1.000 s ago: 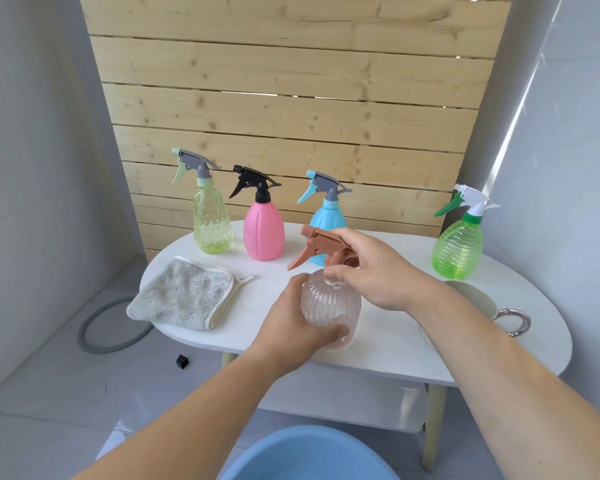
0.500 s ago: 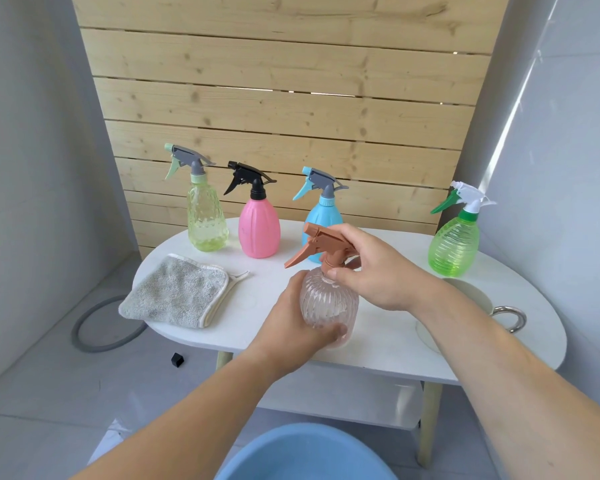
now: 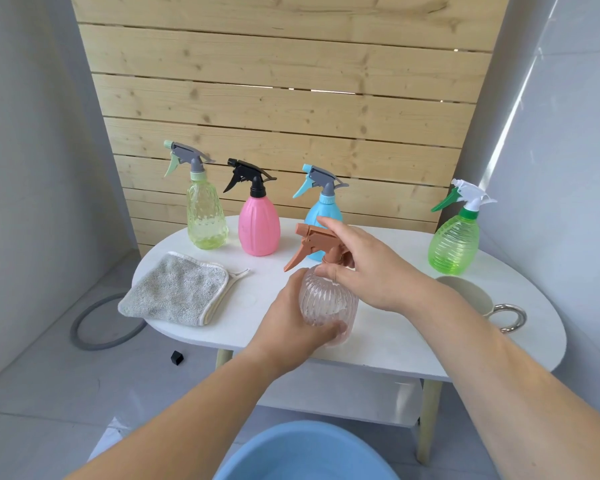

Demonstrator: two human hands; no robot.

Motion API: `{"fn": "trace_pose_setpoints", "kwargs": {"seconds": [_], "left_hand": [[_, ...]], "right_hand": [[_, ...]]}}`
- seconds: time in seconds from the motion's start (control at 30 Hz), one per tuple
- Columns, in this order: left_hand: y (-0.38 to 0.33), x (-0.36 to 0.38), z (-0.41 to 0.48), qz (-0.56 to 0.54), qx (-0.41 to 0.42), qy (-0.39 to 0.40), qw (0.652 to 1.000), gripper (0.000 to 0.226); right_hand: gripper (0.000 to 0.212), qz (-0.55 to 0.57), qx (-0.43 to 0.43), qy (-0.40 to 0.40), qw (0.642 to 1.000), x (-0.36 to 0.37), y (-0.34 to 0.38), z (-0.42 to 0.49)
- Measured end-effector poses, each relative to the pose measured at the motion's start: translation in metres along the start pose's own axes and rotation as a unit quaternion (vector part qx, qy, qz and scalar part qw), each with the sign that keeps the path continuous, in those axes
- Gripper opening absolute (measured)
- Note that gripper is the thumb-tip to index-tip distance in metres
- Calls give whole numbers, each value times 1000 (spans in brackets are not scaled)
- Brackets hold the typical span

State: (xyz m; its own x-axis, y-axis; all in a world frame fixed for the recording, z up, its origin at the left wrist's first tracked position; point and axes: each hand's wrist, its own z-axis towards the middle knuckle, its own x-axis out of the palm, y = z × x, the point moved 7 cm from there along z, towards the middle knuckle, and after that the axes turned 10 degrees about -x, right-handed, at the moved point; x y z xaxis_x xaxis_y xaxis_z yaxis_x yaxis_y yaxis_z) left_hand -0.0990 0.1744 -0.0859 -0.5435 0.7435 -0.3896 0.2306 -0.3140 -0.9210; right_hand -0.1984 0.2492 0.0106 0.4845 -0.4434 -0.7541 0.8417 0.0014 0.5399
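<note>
Blue basin (image 3: pixel 305 455) sat nearest, below the table's edge. Left hand (image 3: pixel 293 329) gripped the body of the clear ribbed spray bottle (image 3: pixel 328 306), upright at the front of the white table (image 3: pixel 413 351). Right hand (image 3: pixel 371 268) pinched its brown trigger head (image 3: pixel 314 242) at the neck, fingers over the top. Grey cloth (image 3: pixel 177 289) lay left, mug (image 3: pixel 471 296) right. At the back stood the yellow-green spray bottle (image 3: pixel 207 220), pink spray bottle (image 3: pixel 258 225), blue spray bottle (image 3: pixel 323 209) and green spray bottle (image 3: pixel 453 242).
</note>
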Motion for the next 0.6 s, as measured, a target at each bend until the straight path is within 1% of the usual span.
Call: {"fn": "trace_pose_setpoints", "kwargs": {"seconds": [0.23,0.33,0.4,0.5,0.6], "left_hand": [[0,1,0,-7,-2,1,1000,76],[0,1,0,-7,-2,2,1000,76],[1,0,0,-5,-1,1,1000,76],[0,0,0,-1,-1,-2,1000,77],[0,0,0,6,-3,-4,1000,78]], "right_hand": [[74,48,17,-1,999,0,-2,-4],[77,10,5,-7,1000,1,-3,-3],[75,8,2,-20,1000,2,-4,-2],[71,54,16,-26,998,3,-7,-2],[68,41,11,-37,998,1,-6,-2]]}}
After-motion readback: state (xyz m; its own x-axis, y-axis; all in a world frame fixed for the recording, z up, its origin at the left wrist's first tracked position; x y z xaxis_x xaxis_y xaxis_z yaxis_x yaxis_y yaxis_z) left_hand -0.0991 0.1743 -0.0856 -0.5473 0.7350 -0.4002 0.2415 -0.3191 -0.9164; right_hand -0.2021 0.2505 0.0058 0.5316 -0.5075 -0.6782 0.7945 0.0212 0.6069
